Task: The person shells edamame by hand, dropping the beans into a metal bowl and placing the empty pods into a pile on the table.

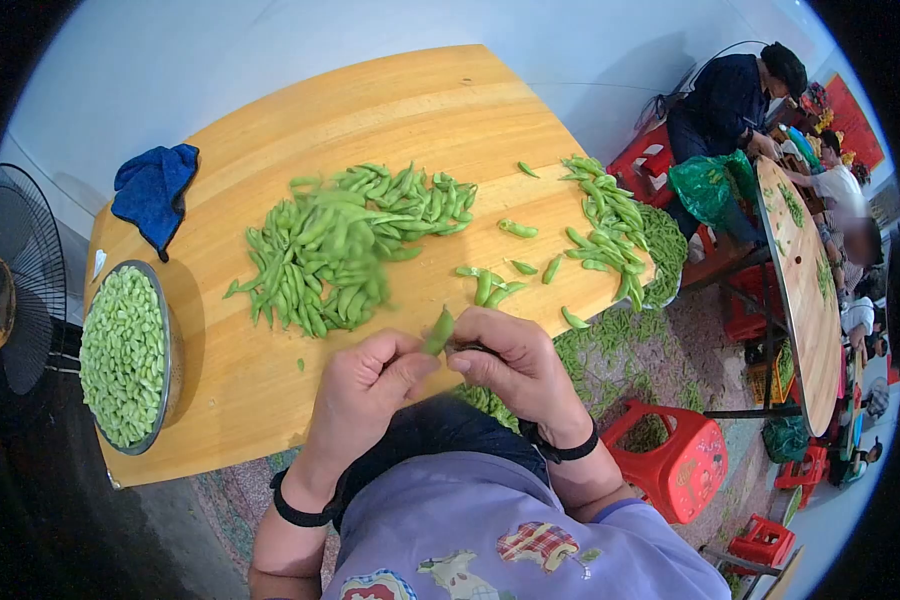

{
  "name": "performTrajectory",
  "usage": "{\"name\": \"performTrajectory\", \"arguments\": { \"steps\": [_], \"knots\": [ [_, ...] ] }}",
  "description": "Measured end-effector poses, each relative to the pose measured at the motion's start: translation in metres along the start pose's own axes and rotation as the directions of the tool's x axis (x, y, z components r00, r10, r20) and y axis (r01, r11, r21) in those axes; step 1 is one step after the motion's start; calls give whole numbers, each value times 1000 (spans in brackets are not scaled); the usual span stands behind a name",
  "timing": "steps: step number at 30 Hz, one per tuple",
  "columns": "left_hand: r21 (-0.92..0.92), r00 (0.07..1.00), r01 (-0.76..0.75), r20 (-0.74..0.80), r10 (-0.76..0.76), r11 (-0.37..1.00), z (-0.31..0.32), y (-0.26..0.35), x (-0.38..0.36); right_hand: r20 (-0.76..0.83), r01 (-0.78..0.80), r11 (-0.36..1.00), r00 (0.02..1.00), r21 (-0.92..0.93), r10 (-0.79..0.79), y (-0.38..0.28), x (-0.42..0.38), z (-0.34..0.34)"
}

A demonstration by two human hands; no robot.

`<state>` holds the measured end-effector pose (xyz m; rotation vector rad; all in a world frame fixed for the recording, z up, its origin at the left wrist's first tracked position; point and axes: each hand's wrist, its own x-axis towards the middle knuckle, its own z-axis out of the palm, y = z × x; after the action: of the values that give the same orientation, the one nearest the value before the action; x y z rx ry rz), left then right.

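Note:
Just over the near edge of the wooden table (450, 90), my left hand (375, 375) pinches a green edamame pod (438, 332) between thumb and forefinger, its tip pointing up. Close against the pod's right side, my right hand (515, 360) has its thumb and fingers pressed together. Something dark shows between those fingers, too small to make out. Beyond my hands lies a heap of edamame pods (320, 250), partly blurred. On the left a metal bowl (173, 350) is full of shelled beans (122, 360).
A blue cloth (157, 190) lies at the table's left, near a black fan (20, 280). More pods (610, 215) lie along the right edge. Shells litter the floor (620, 360) around a red stool (670, 455). Other people work at a round table (805, 300).

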<state>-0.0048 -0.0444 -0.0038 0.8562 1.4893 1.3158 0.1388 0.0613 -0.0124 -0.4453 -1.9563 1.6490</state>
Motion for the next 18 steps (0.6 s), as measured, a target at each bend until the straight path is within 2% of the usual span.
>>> {"name": "performTrajectory", "arguments": {
  "steps": [1, 4, 6, 8, 9, 11, 12, 14, 15, 16, 17, 18],
  "knots": [
    [38, 1000, -11, 15, 10, 999, -1, 1, 0, -4, 53, 994, 999, -92, -54, -1, 0, 0],
    [94, 999, -35, 30, 32, 995, 0, 2, -1, 0, 116, 981, 993, -155, -117, -3, 1, -1],
    [115, 999, -46, 29, 43, 992, 2, 0, -2, -32, 94, 981, 994, -172, -101, -2, -1, 1],
    [205, 979, -192, -24, 202, 960, 7, -7, -2, -66, 70, 980, 994, -187, -84, 0, -3, 4],
    [205, 980, -192, -21, 200, 960, 9, -11, -2, -112, 26, 983, 993, -183, -47, 2, -3, 6],
    [427, 899, -374, -51, 434, 823, 12, -17, 0, -162, -21, 984, 987, -176, -8, 3, -3, 9],
    [425, 901, -374, -42, 431, 824, 13, -17, 0, -173, -27, 988, 985, -150, 0, 2, -3, 9],
    [241, 951, -282, -57, 304, 929, 14, -15, -2, -191, -33, 992, 982, -125, 9, 2, -3, 6],
    [241, 951, -286, -50, 306, 928, 14, -17, -1, -129, -58, 996, 989, 74, 67, 2, -1, 2],
    [-102, 990, -135, 14, 137, 986, 12, -20, 0, -57, -91, 959, 992, 267, 110, 1, -1, -1],
    [-416, 991, 64, 133, -9, 907, 12, -24, 2, -65, -88, 960, 992, 266, 109, 3, -1, -4],
    [-415, 991, 66, 137, -9, 907, 12, -28, 3, -18, -154, 918, 985, 366, 172, 5, -3, -7]
  ]
}}
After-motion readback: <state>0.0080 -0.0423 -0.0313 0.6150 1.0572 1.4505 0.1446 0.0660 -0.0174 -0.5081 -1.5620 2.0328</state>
